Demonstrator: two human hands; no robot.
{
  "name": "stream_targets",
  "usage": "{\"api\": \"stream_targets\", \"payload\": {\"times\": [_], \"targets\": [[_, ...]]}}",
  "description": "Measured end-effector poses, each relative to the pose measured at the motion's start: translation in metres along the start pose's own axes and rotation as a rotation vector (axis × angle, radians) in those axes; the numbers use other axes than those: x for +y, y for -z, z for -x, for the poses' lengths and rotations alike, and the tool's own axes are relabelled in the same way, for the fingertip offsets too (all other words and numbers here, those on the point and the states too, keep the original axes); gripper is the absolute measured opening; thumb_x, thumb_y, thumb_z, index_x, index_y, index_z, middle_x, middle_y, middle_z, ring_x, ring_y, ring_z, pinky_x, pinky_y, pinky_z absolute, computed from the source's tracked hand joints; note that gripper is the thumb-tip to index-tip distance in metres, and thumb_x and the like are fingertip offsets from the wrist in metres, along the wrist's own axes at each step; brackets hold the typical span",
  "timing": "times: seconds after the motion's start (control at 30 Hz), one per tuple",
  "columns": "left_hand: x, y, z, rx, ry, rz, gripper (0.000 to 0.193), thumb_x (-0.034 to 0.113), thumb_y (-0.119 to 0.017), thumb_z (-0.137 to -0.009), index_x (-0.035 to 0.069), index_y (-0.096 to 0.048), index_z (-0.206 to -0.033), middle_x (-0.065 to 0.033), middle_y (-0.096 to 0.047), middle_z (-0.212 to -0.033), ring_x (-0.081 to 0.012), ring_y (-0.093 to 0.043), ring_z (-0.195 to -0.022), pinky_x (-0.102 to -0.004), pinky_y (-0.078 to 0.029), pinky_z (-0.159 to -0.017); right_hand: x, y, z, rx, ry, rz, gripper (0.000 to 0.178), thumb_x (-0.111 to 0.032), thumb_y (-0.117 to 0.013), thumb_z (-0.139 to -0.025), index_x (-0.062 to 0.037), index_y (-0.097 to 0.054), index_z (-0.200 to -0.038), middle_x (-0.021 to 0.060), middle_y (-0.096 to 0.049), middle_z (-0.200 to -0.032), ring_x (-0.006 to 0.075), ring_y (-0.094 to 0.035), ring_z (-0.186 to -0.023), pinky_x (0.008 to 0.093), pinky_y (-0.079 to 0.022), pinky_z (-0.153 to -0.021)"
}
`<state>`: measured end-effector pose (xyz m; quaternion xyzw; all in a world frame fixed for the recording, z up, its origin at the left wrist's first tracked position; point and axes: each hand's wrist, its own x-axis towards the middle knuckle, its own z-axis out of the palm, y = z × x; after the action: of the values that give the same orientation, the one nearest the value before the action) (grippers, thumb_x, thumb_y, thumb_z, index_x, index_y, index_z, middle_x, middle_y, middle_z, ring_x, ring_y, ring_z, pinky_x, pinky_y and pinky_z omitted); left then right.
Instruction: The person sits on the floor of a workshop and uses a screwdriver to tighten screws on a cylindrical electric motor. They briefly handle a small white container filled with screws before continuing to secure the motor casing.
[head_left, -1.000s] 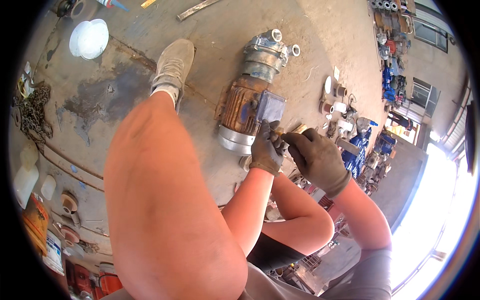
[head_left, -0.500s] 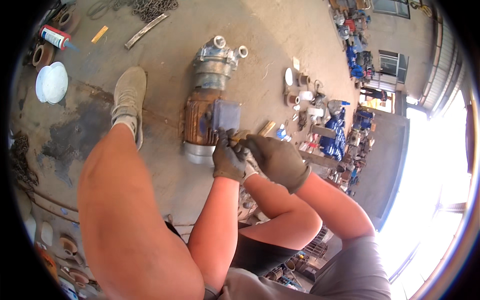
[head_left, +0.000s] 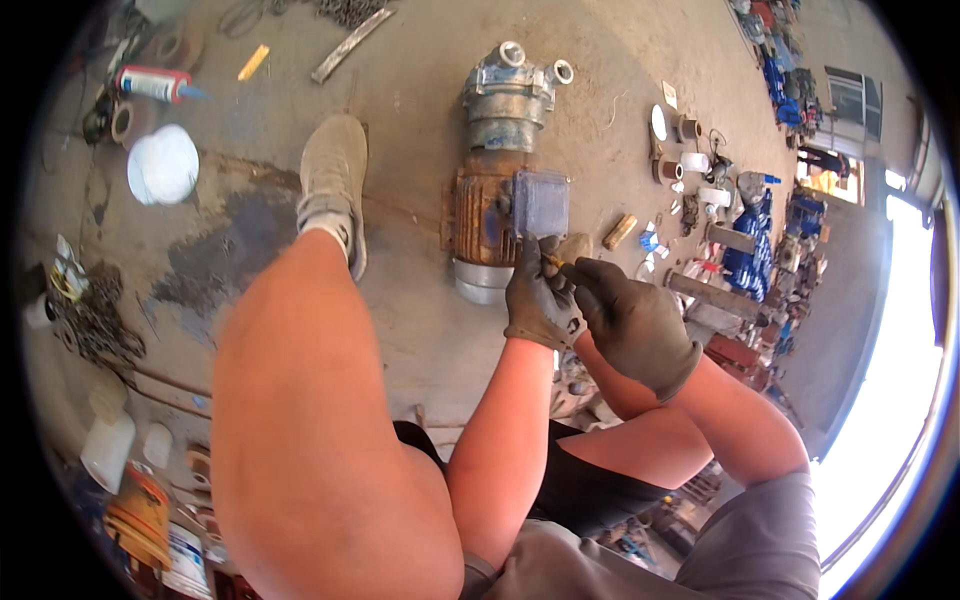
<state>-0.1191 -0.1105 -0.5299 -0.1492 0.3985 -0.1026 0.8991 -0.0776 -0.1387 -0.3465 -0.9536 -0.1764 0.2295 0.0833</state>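
Note:
In front of me a rusty electric motor [head_left: 484, 215] with a blue-grey pump head [head_left: 508, 105] lies on the floor. A flat grey-blue terminal box [head_left: 543, 203] sits on its right side. My left hand [head_left: 537, 302], in a dark work glove, has its fingers curled at the box's near edge; what they grip is hidden. My right hand [head_left: 635, 325], gloved too, pinches a slim yellow tool [head_left: 552, 261], possibly a screwdriver, pointing at that edge beside the left fingers. The tool's tip cannot be made out.
My shoe [head_left: 335, 175] stands left of the motor. Further left are a white lid [head_left: 163, 165], a sealant cartridge [head_left: 155, 83] and a chain [head_left: 100, 315]. To the right lie a wooden block [head_left: 620, 232], metal rings, and a blue machine part [head_left: 750, 250].
The whole view has shifted, so the motor and hands appear further right. Both hands stay at the terminal box's near edge, and the right still holds the yellow tool.

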Motion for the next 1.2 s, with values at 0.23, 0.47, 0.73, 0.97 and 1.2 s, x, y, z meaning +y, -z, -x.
{"api": "stream_targets", "payload": {"times": [0.23,0.47,0.73,0.97,1.2], "targets": [[0.001,-0.009,0.003,-0.04,0.105,0.138,0.033,0.036,-0.055,-0.112,0.007,-0.066,-0.124,0.0065,-0.048,-0.068,-0.0076,-0.043,-0.06,-0.0227,-0.041,-0.056,0.003,0.006,-0.005,-0.011,-0.352,0.109,0.041,-0.042,-0.056,-0.106,-0.0029,-0.068,-0.103,0.0217,-0.074,-0.083,0.0445,-0.072,-0.077,0.0525,-0.058,-0.071],[0.0,0.005,-0.013,-0.138,0.062,0.191,0.027,0.033,-0.051,-0.114,0.011,-0.067,-0.116,0.0063,-0.053,-0.072,-0.0046,-0.047,-0.063,-0.0181,-0.044,-0.06,0.01,0.033,-0.014,-0.179,0.095,0.305,0.032,-0.028,-0.059,-0.101,-0.0012,-0.064,-0.119,0.0232,-0.07,-0.115,0.0422,-0.073,-0.095,0.0507,-0.057,-0.082],[-0.001,0.013,-0.02,-0.207,0.09,0.179,0.032,0.039,-0.054,-0.112,0.011,-0.067,-0.122,0.007,-0.051,-0.07,-0.0075,-0.045,-0.06,-0.026,-0.047,-0.059,0.012,0.032,-0.014,-0.061,0.06,0.059,0.032,-0.027,-0.056,-0.104,-0.0044,-0.066,-0.124,0.0221,-0.073,-0.09,0.0409,-0.074,-0.083,0.0513,-0.057,-0.076],[-0.002,0.017,-0.023,-0.183,0.094,0.268,0.033,0.039,-0.058,-0.11,0.01,-0.067,-0.124,0.0066,-0.053,-0.071,-0.0077,-0.048,-0.059,-0.0277,-0.05,-0.06,0.005,0.029,-0.026,-0.177,-0.12,0.098,0.036,-0.027,-0.059,-0.1,-0.0054,-0.065,-0.128,0.022,-0.072,-0.088,0.04,-0.074,-0.084,0.0524,-0.057,-0.078],[-0.002,0.018,-0.019,-0.12,0.108,0.287,0.033,0.038,-0.061,-0.109,0.01,-0.068,-0.123,0.0072,-0.053,-0.071,-0.0065,-0.048,-0.06,-0.027,-0.048,-0.06,0.006,0.036,-0.029,-0.275,0.011,0.274,0.038,-0.034,-0.06,-0.103,-0.0079,-0.065,-0.13,0.0236,-0.074,-0.086,0.0423,-0.074,-0.086,0.0539,-0.057,-0.077]]}}
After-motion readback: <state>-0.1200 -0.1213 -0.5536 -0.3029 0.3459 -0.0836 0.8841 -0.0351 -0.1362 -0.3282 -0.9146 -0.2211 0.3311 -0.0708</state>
